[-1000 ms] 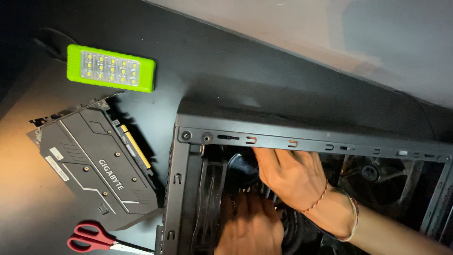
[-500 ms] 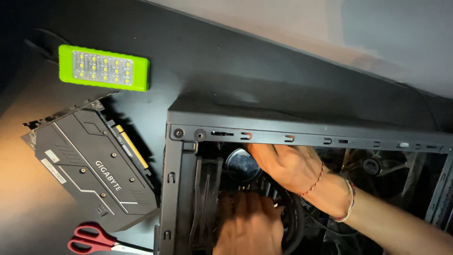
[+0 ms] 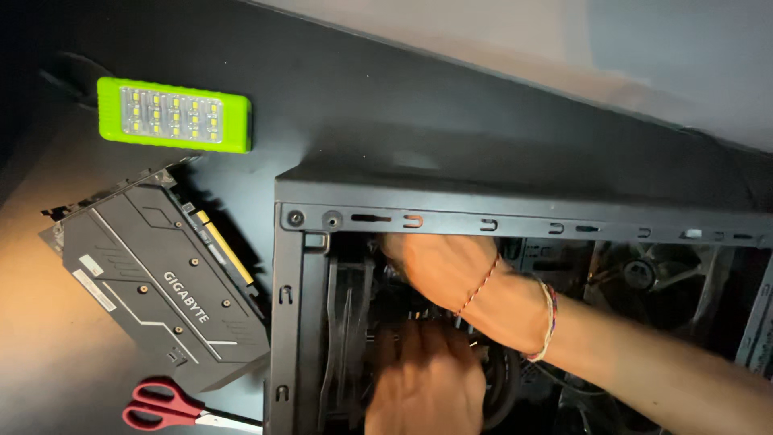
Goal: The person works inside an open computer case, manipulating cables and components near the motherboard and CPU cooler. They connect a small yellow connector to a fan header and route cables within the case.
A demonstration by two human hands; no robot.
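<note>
Computer case [image 3: 515,217], side open: both hands inside, right hand [image 3: 439,266] and left hand [image 3: 427,387], grips not discernible; graphics card [image 3: 153,282] already out, left of them.

Left hand [image 3: 427,387]: low inside the open computer case [image 3: 515,211], back of the hand toward the camera, fingers hidden among dark parts
Right hand [image 3: 439,266]: just above the left hand, under the case's top rail, two string bracelets on its wrist; what the fingers touch cannot be told
Case fan [image 3: 652,278]: inside the case, well to the right of both hands
Graphics card [image 3: 153,282]: flat on the dark counter [image 3: 338,105], left of the hands, outside the case
Red-handled scissors [image 3: 165,407]: left of the left hand, just below the card
Green lamp [image 3: 173,114]: lit, up and left of the hands, beyond the card
</note>
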